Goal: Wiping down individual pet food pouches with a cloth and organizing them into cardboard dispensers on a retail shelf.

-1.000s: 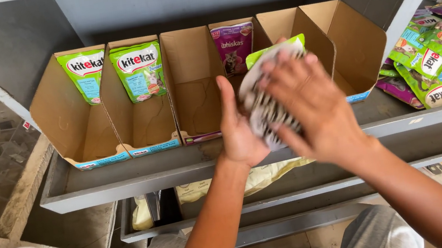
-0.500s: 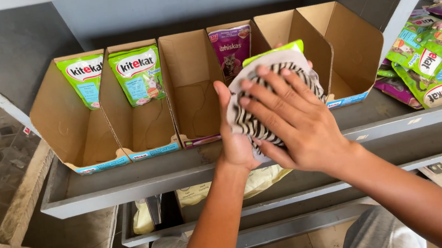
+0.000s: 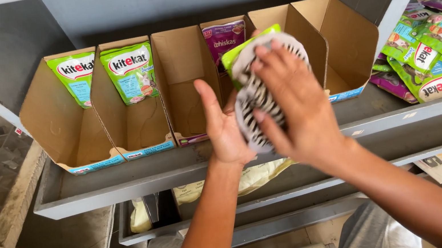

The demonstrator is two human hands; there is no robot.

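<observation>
**The pouches have gone up toward the boxes**

Close to the camera, two bare arms reach up from the bottom of the picture; a pale bag sits low on the left, and pale packets lie on the lower shelf under the arms.

The left hand (image 3: 228,131) is open with its thumb sticking up; its palm is pressed flat against the near side of a bunch of pouches (image 3: 262,86). The right hand (image 3: 288,109) lies over the front of the bunch with its fingers spread wide and curled round the top; so both hands squeeze the bunch between them. The pouches look grey and white with stripes, and one green edge pokes out at the back.

A moment ago the bunch was lower and nearer the person; now it is higher and tipped up more, right in front of the two middle boxes, above the grey shelf (image 3: 125,183); it looks as if the hands are bringing it to one of those boxes, but I cannot tell which one.

Further back stand the cardboard boxes (image 3: 60,129) in a row; the two on the left hold green pouches (image 3: 130,73); one in the middle holds a purple pouch (image 3: 226,37); the right one looks empty. Far right, a pile of green and purple pouches (image 3: 431,60) lies loose on the shelf.
</observation>
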